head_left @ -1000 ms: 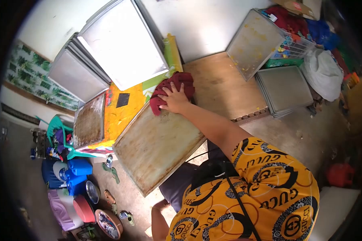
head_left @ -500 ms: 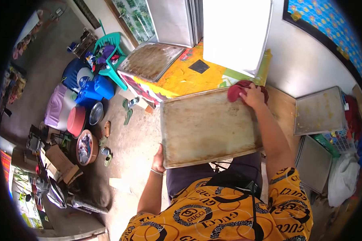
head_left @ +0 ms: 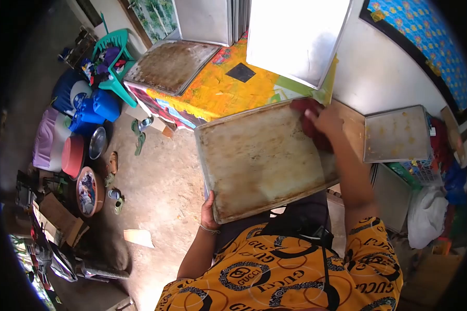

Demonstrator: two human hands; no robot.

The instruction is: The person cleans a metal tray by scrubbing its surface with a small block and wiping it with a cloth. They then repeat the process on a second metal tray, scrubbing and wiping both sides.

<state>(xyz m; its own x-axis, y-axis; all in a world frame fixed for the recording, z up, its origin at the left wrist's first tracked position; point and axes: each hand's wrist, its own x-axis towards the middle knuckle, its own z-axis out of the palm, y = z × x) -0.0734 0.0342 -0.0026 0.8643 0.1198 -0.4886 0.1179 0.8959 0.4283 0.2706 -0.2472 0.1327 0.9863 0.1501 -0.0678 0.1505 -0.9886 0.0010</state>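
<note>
A stained rectangular baking tray (head_left: 259,160) is tilted in front of me, its far edge by the covered table. My left hand (head_left: 208,212) grips the tray's near left corner, thumb on the rim and the other fingers hidden beneath. On the far right part of the tray, my right hand (head_left: 324,122) is closed on a dark red cloth (head_left: 310,116) that lies against the surface. Brown marks run along the tray's edges, heavier on the near side. The right fingers are partly blurred.
The table (head_left: 228,96) carries another browned tray (head_left: 174,65), upright trays (head_left: 202,20) and a bright white panel (head_left: 296,41). At right, a tray (head_left: 397,135) rests on a plastic basket (head_left: 425,171). Left stand a green chair (head_left: 111,62), basins (head_left: 90,192) and sandals.
My view has shifted, so the surroundings sit further left. The tray has tilted, its right side higher. My right hand and the cloth have moved slightly along the tray's right end.
</note>
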